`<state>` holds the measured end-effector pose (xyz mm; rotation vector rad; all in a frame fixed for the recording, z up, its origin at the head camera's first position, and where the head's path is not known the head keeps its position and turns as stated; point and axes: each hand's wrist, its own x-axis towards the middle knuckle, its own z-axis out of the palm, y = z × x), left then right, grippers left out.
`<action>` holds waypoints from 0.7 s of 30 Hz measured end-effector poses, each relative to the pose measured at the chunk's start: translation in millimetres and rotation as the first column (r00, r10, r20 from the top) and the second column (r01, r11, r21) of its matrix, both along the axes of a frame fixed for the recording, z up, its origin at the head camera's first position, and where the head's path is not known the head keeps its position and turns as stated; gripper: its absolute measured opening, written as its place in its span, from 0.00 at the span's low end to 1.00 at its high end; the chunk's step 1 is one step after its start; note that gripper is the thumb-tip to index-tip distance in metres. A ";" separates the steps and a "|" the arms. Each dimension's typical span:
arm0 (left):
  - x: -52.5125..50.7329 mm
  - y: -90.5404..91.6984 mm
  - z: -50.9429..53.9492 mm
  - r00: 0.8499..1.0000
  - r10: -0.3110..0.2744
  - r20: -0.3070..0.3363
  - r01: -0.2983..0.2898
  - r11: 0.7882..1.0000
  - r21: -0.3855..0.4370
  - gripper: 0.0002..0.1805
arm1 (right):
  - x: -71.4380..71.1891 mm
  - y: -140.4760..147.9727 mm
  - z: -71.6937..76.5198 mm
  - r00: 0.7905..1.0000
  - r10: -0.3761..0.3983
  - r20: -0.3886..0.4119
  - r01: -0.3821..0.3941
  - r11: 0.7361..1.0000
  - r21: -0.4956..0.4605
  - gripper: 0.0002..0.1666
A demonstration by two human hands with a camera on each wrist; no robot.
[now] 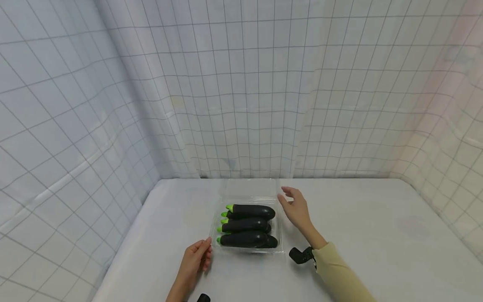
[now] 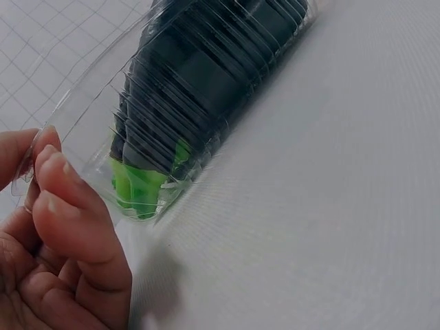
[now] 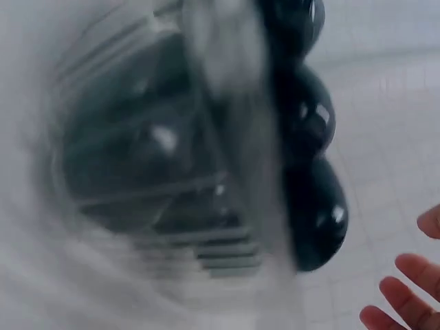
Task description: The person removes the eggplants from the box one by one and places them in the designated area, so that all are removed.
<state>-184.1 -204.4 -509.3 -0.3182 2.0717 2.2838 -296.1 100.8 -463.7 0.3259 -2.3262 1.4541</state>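
A clear plastic box (image 1: 249,251) lies in the middle of the table, its clear lid (image 1: 249,187) folded back flat behind it. Several dark eggplants (image 1: 243,225) with green stems are stacked inside, stems to the left. At the front left corner my left hand (image 1: 194,258) pinches the box's rim between thumb and fingers; the left wrist view shows the rim (image 2: 75,89) running into that pinch. My right hand (image 1: 296,207) is beside the back right corner, fingers spread and slightly bent, holding nothing. The right wrist view has its fingertips (image 3: 405,292) apart from the eggplants.
White cloth covers the table (image 1: 358,226). A white grid-patterned curtain (image 1: 249,96) hangs behind it and along both sides. Black wrist devices (image 1: 300,255) sit at both wrists, and a yellow sleeve (image 1: 339,270) covers the right forearm.
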 end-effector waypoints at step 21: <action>3.6 0.7 2.1 1.000 -0.026 0.002 0.026 1.000 -0.017 0.19 | 47.8 -48.2 29.3 0.860 0.492 -0.133 -0.278 0.671 0.687 0.24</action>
